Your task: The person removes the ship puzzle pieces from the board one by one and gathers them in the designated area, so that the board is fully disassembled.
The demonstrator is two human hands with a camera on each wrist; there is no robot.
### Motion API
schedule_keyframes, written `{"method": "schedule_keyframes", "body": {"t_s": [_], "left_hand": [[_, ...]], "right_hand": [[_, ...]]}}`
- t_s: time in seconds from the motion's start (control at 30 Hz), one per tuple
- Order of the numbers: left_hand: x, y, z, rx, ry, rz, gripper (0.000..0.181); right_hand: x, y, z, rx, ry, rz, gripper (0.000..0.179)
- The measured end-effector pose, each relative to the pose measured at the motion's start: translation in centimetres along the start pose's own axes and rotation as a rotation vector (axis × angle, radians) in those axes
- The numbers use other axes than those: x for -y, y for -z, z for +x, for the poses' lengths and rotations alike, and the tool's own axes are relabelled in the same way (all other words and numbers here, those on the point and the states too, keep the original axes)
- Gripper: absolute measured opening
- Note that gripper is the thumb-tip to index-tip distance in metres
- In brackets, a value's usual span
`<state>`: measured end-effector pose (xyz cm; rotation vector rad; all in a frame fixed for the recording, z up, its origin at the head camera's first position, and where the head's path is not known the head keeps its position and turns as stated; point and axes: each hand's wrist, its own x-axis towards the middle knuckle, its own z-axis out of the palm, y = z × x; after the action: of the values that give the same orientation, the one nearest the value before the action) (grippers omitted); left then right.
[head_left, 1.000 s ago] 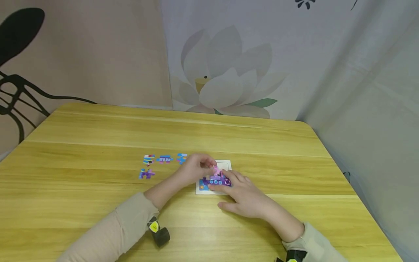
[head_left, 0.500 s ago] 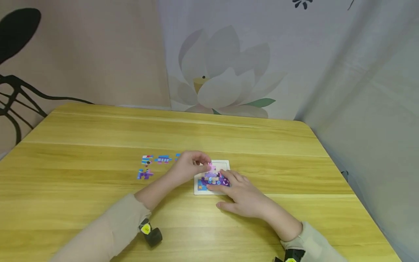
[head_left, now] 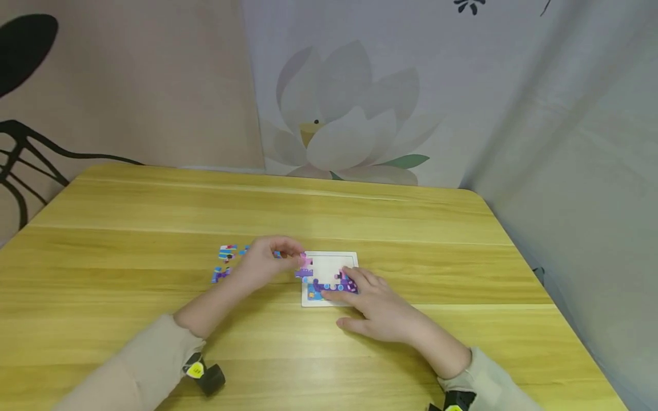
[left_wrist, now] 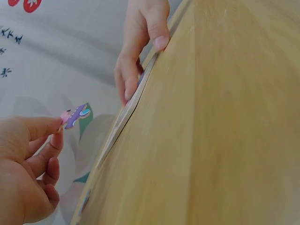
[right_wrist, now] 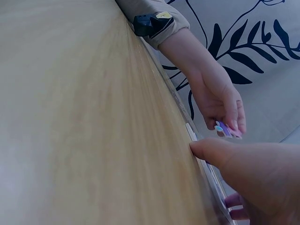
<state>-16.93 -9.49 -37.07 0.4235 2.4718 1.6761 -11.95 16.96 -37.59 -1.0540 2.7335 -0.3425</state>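
In the head view my left hand (head_left: 262,264) pinches a pink and purple jigsaw piece (head_left: 304,267) over the left edge of a white puzzle tray (head_left: 329,262). The left wrist view shows that piece (left_wrist: 77,116) between thumb and fingertips, lifted off the tray. Joined blue and purple pieces (head_left: 329,287) lie along the tray's lower part. My right hand (head_left: 377,309) rests over the tray's right side, fingers extended and covering some of those pieces. In the right wrist view its thumb (right_wrist: 211,149) lies by the tray's edge.
Loose jigsaw pieces lie left of the tray, among them a striped one (head_left: 227,252) and a blue-purple one (head_left: 220,275); my left hand partly hides others. The wooden table (head_left: 442,245) meets a curtain (head_left: 349,85) at the back.
My left hand has moved left with the pink and purple piece, from over the middle of the tray to its left edge. The right hand has stayed on the tray.
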Motion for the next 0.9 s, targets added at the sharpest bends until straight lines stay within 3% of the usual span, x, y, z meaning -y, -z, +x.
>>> {"method": "schedule_keyframes", "body": {"t_s": [0.5,0.9], "left_hand": [[1.2,3.1,-1.9,-0.046,-0.026,0.01,0.018],[2.0,5.0,-3.0,-0.05,0.036,0.086,0.026]], "right_hand": [[0.1,0.1,-0.1,0.003,0.003,0.002,0.052],[0.0,0.0,-0.1,-0.001,0.012,-0.002,0.051]]}}
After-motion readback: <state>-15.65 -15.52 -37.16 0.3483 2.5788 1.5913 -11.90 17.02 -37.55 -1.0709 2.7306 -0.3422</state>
